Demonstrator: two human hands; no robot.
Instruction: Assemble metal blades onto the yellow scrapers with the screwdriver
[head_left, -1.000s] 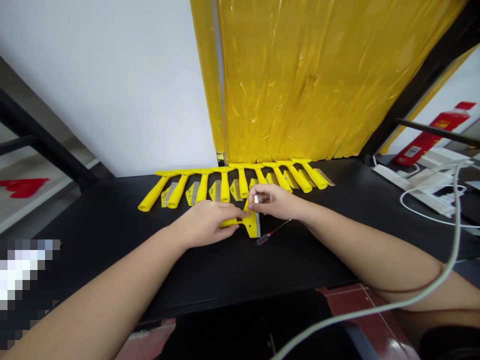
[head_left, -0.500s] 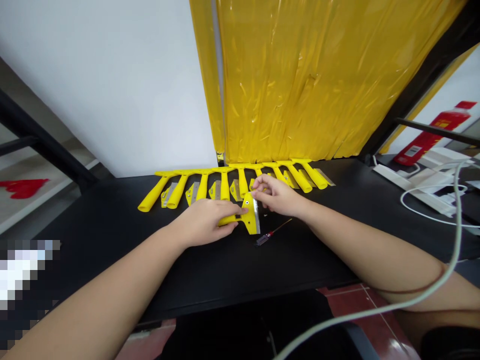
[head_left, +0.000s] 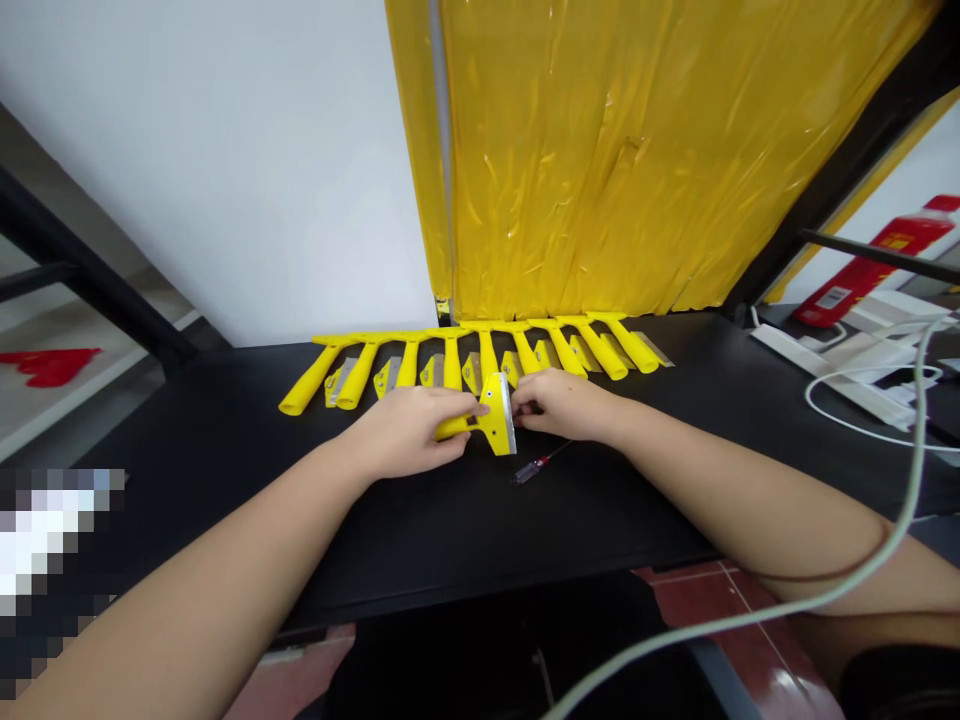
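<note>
At the middle of the desk [head_left: 585, 530], the fingers of the left hand [head_left: 397, 425] close round the handle of a yellow scraper [head_left: 491, 420], with its head [head_left: 497, 440] toward the right hand [head_left: 559, 400]. The right fingers curl narrow just beside the upper part of the blade [head_left: 511, 415]; whether they touch it or pinch something small cannot be told. Two spots [head_left: 489, 394], apparently holes, mark the upward face. The step appears to be work on the head: it goes best with the left grip firm and well back from the edge, the head steady, and the right fingers on flat faces, never along the blade. Any small part should sit squarely over its hole before release. Nearer the person lies a driver [head_left: 529, 470], its shaft running toward the right hand, its tip hidden. Farther back, a row of yellow handles [head_left: 451, 365] points toward the person, with bladed plates [head_left: 431, 370] among them.
</note>
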